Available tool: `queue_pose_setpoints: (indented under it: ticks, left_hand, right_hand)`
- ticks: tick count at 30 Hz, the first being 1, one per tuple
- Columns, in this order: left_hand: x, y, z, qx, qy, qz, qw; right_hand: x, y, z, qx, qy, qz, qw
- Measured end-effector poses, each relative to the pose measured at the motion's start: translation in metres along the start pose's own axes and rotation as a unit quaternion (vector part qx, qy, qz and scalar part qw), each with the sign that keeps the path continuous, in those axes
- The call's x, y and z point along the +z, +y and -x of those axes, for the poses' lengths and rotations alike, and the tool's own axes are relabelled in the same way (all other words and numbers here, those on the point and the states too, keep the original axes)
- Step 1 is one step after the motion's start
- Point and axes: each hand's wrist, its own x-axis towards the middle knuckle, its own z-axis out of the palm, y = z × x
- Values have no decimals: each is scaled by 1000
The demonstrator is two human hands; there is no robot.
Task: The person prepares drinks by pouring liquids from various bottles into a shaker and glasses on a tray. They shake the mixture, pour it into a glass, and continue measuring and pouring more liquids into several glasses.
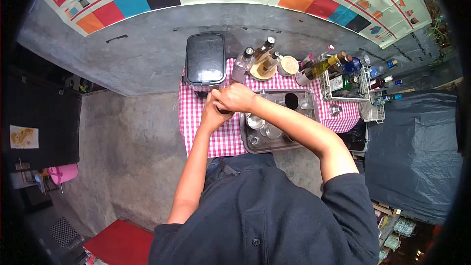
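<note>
Over the left part of the checked cloth (pixel 191 118), both hands are together. My left hand (pixel 212 115) is closed around a small dark object (pixel 223 111), most of it hidden by the fingers. My right hand (pixel 235 98) lies over the top of it, fingers bent and touching my left hand. What the right hand grips cannot be made out. Just behind the hands stands a container with a black lid (pixel 205 59). Right of them, a brown tray (pixel 279 145) holds several glasses and a dark-filled cup (pixel 291 100).
Bottles (pixel 242 66) stand at the back of the table, some on a round wooden board (pixel 263 72). A wire rack (pixel 343 91) with more bottles is at the right. A grey wall (pixel 147 44) rises behind, and a red surface (pixel 120 245) lies lower left.
</note>
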Motion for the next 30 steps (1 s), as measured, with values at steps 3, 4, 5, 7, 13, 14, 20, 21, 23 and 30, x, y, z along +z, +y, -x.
queue_pose_setpoints:
  ticks: [3,4,5,7,13,14,20,21,23,30]
  left_hand:
    - [0,1,0,5,7,3,1000]
    - [0,1,0,6,9,6,1000]
    - [0,1,1,6,12,6,1000]
    - [1,2,2,19,23,-18,999]
    - [1,2,2,5,15,-11,1000]
    - [1,1,2,7,11,-12,1000]
    - [3,-6,-1,22,11,-54,998]
    - [4,-6,-3,32,21,-52,998]
    - [4,-5,-1,21,15,-39,999]
    - [5,-9,0,37,18,-17,999]
  right_hand:
    - [-9,-5,0,61,-66,-16,996]
    - [-14,-5,2,58,-67,-15,996]
    - [-21,-4,4,60,-58,-46,995]
    - [-31,-1,8,95,-68,-97,988]
    - [-39,-18,11,139,-30,-94,985]
    - [-33,-21,10,145,-14,-94,985]
    - [-16,-38,18,166,83,-80,979]
    - [-19,-39,21,180,71,-119,974]
    - [-6,-32,26,201,85,-169,961]
    - [5,-37,28,243,190,-262,915]
